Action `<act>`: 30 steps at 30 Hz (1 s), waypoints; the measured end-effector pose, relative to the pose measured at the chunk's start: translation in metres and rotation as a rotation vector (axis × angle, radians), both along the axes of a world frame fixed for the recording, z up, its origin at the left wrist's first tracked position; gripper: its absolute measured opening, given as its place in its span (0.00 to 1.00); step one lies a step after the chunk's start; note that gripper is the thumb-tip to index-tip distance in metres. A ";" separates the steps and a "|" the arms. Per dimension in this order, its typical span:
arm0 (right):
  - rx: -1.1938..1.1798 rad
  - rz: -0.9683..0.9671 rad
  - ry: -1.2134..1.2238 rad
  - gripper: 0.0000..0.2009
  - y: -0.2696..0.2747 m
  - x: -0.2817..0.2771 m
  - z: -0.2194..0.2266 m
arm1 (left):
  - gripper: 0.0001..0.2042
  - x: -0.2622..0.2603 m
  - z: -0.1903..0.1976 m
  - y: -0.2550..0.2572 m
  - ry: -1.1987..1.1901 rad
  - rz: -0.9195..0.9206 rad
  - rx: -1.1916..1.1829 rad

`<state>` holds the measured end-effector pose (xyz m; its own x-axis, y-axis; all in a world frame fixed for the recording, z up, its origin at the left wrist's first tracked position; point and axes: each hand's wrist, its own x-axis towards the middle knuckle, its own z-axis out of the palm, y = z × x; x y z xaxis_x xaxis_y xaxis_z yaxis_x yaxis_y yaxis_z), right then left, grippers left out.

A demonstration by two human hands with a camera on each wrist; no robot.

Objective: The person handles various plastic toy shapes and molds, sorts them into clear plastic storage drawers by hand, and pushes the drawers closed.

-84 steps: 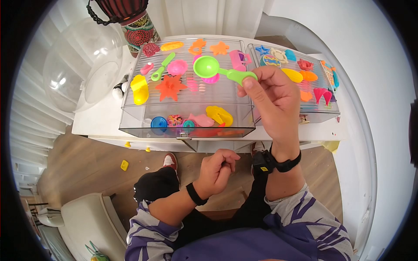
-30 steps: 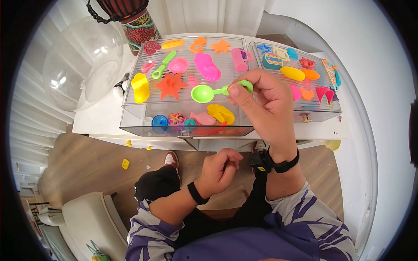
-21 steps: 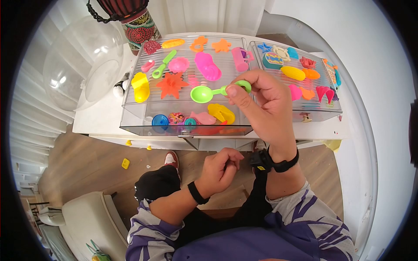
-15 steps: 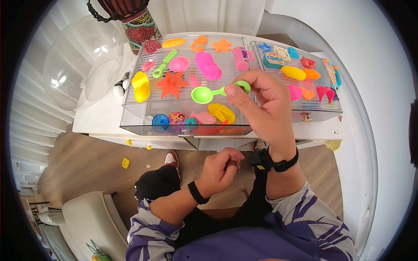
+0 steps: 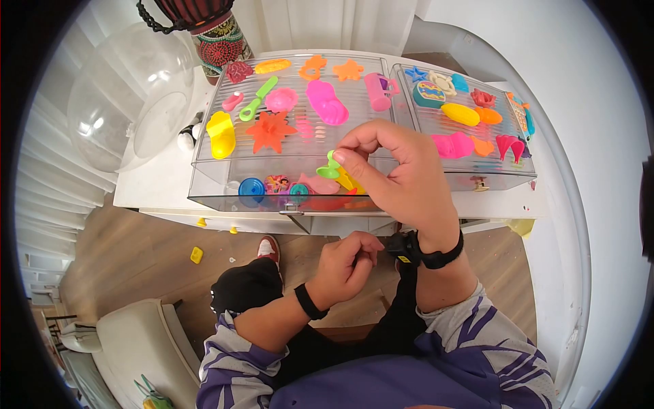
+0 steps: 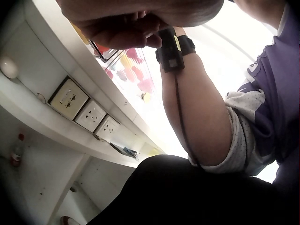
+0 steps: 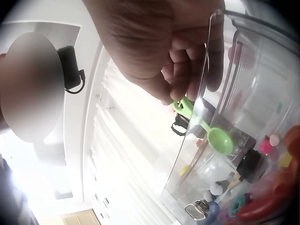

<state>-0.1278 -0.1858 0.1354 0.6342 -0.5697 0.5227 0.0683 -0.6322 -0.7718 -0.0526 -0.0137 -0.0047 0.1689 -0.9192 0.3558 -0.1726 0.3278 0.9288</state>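
The right hand (image 5: 405,170) pinches the handle end of a green toy spoon (image 5: 328,170) between thumb and fingertips, over the front part of the larger clear box (image 5: 238,167). In the right wrist view the green spoon (image 7: 219,140) hangs bowl down from the right hand (image 7: 154,47). Behind it lies a yellow mould (image 5: 351,183), partly hidden. Low in front of the body, the left hand (image 5: 340,266) holds nothing, its fingers loosely curled. Only part of the left hand (image 6: 136,23) shows in the left wrist view.
On the larger box lie an orange spiky piece (image 5: 270,131), a magenta mould (image 5: 327,102) and a pink cup (image 5: 379,92). A second clear box (image 5: 501,180) with toys stands at the right. A drum (image 5: 219,48) and clear dome (image 5: 129,102) are at the left.
The right hand has moved slightly left and down, and the spoon, earlier held sideways, now points downward with its bowl lower. The left hand has hardly moved.
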 end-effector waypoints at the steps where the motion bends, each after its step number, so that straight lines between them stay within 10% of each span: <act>1: 0.000 0.003 0.010 0.07 0.000 0.000 0.001 | 0.14 0.000 0.001 0.000 -0.003 -0.001 -0.003; 30: 0.029 0.088 0.081 0.05 0.005 0.000 0.006 | 0.12 0.000 -0.001 -0.002 -0.018 0.002 -0.027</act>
